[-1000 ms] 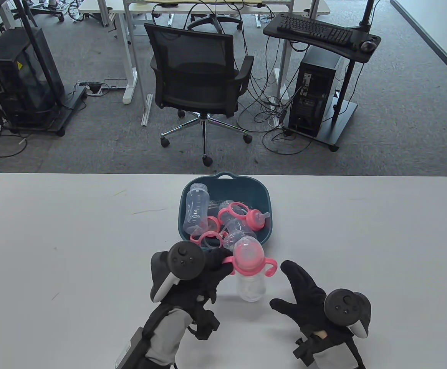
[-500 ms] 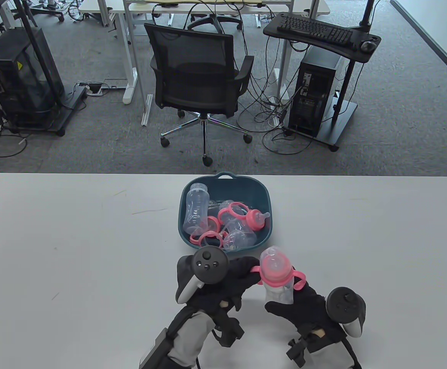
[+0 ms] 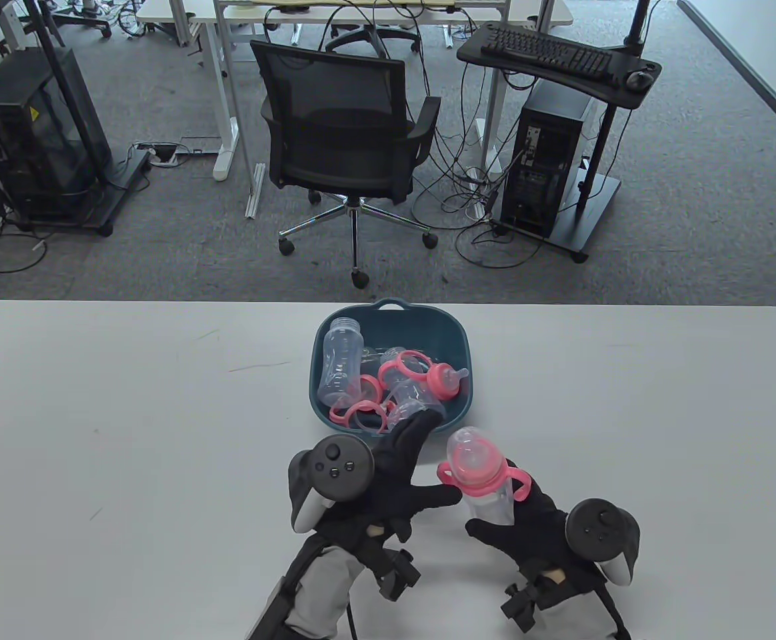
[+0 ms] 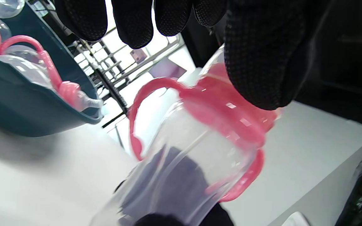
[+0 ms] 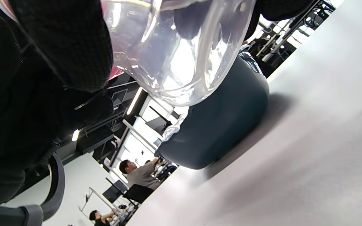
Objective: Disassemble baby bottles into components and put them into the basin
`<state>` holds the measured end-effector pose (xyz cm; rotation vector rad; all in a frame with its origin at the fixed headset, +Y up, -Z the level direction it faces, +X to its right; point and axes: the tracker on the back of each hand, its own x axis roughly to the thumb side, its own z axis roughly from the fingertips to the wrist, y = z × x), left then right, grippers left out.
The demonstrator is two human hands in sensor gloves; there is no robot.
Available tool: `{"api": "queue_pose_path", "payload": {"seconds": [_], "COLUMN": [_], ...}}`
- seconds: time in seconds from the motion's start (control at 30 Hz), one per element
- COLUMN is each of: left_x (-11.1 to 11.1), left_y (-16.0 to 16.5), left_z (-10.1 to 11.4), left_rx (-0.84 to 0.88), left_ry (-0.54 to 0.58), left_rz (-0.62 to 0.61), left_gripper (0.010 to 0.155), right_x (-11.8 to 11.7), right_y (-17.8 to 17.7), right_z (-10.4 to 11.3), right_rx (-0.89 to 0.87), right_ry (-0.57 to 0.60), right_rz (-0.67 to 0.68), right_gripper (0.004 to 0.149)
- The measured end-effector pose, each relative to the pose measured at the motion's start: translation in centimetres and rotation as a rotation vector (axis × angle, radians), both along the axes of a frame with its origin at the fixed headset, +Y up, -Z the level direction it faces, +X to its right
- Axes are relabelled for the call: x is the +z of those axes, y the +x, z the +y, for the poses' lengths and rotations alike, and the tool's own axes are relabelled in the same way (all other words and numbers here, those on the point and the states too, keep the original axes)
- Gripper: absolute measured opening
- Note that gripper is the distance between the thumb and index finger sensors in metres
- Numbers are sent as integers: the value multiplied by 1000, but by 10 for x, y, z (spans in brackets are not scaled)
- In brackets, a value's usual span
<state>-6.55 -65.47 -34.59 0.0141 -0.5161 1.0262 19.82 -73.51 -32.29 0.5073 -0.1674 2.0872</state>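
A baby bottle (image 3: pixel 478 477) with a clear body, a pink handled collar and a clear teat is held upright just above the table. My right hand (image 3: pixel 501 513) grips its clear body from below and behind. My left hand (image 3: pixel 421 467) is beside it on the left with its fingers spread straight toward the basin and its thumb pointing at the collar. In the left wrist view the thumb (image 4: pixel 259 62) overlaps the pink collar of the bottle (image 4: pixel 193 150); I cannot tell if they touch. The teal basin (image 3: pixel 458 333) holds clear bottle bodies and pink handle rings.
The basin (image 4: pixel 17 113) stands right beyond both hands, its near rim close to my left fingertips. The right wrist view shows the bottle's base (image 5: pixel 174 47) above the white table (image 5: pixel 294 157), with the basin (image 5: pixel 218 125) behind. An office chair (image 3: pixel 341 133) stands beyond the table's far edge.
The bottle stood on the table with my left hand on its handle. My right hand closed on the body and lifted it rightward. My left hand let go and spread its fingers.
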Motion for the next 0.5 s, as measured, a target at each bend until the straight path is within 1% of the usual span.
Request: {"api": "queue_pose_path", "payload": {"seconds": [0.03, 0.13, 0.23, 0.4, 0.5], "left_x": [1, 1, 1, 0, 0], "left_y": [1, 5, 8, 8, 9], "left_z": [1, -1, -4, -5, -6], "left_rx": [16, -10, -1, 32, 36], "left_ry": [9, 19, 33, 37, 33], "left_rz": [5, 7, 17, 7, -6], "left_gripper": [99, 104, 106, 108, 105], "right_x": [0, 1, 1, 1, 0], "right_y": [-1, -2, -3, -5, -8], "right_z": [-1, -1, -2, -2, -3], "right_rx": [20, 55, 73, 121, 121], "right_ry": [3, 5, 5, 3, -5], "right_rz": [-3, -2, -3, 3, 12], "right_gripper": [91, 91, 91, 91, 91]}}
